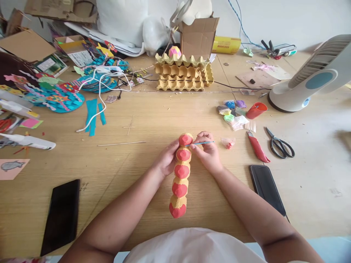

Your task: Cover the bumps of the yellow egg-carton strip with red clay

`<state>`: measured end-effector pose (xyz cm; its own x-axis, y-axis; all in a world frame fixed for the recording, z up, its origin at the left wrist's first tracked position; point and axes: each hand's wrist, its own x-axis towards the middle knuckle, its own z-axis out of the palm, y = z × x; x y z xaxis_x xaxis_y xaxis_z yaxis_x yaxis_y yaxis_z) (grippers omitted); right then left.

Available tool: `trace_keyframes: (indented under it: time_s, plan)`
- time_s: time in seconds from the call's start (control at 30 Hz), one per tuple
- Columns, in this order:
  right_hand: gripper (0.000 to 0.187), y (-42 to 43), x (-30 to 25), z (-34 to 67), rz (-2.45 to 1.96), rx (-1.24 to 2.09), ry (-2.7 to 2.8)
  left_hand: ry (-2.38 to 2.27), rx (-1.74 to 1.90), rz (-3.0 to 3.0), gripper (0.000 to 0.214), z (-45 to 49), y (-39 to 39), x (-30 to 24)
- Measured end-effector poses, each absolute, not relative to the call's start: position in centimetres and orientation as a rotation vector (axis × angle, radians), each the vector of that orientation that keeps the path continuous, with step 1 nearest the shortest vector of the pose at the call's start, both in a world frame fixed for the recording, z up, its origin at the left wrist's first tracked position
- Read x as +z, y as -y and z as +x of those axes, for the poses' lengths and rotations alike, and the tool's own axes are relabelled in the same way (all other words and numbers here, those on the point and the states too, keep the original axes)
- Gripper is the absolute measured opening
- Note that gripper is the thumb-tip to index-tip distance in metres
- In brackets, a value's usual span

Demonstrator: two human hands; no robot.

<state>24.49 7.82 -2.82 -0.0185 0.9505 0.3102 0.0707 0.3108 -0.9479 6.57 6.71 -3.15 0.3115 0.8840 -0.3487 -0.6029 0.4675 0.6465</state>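
A strip of egg-carton cups (180, 175), yellow with red-painted tops, stands lengthwise over the wooden table (142, 124) in front of me. My left hand (166, 159) is closed around its upper left side. My right hand (207, 151) pinches a thin blue stick (200, 143), whose tip touches the topmost red cup.
Stacked egg cartons (182, 76) and a cardboard box (199, 36) sit at the back. Small clay bags (231, 113), a red cup (256, 110), a red utility knife (257, 147) and scissors (279, 144) lie right, by a fan (309, 78). Phones lie at both sides (62, 215) (267, 188).
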Motion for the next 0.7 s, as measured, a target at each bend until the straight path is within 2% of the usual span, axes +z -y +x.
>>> trace_keyframes:
  time_s: [0.17,0.47,0.7]
  plan:
    - [0.028,-8.06,-3.11,24.98,-1.013,0.896,1.472,-0.71,1.009,0.424,0.034,6.52,-6.66,-3.16]
    - [0.03,-8.2,-3.46,25.46,-0.992,0.896,1.526,-0.687,1.001,0.398,0.031,6.46,-6.78,-3.47]
    - [0.024,-8.13,-3.59,24.9,-0.996,0.783,1.517,-0.657,0.977,0.374,0.027,6.35,-6.67,-3.27]
